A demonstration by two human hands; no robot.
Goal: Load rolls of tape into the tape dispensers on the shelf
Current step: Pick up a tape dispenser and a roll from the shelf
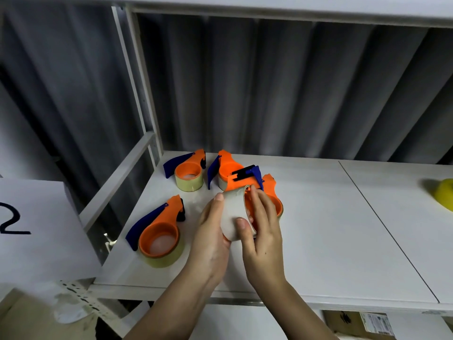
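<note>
Four orange tape dispensers lie flat on the white shelf [318, 217], and three of them already carry a roll: the back-left dispenser [187, 171], the front-left dispenser [159, 231] and one at the back [224, 171] that is half hidden. Both hands work on a fifth dispenser [247, 180], held just above the board. The left hand [210, 231] cups the roll of tape [232, 212] from below and from the left, fingers wrapped around its pale outer face. The right hand [263, 231] grips the roll's right rim, thumb on the face and fingers curled over the edge, pressing it toward the orange hub.

The likely failure is the roll going on crooked and jamming on the hub, since the fingers cover the seam and the alignment is hidden. A slip could also drop the dispenser onto the fourth one [273, 192], which lies just behind the hands.

Open board runs to the right as far as a yellow object [445, 195] at the frame's edge; the shelf's front lip sits close under the wrists.
</note>
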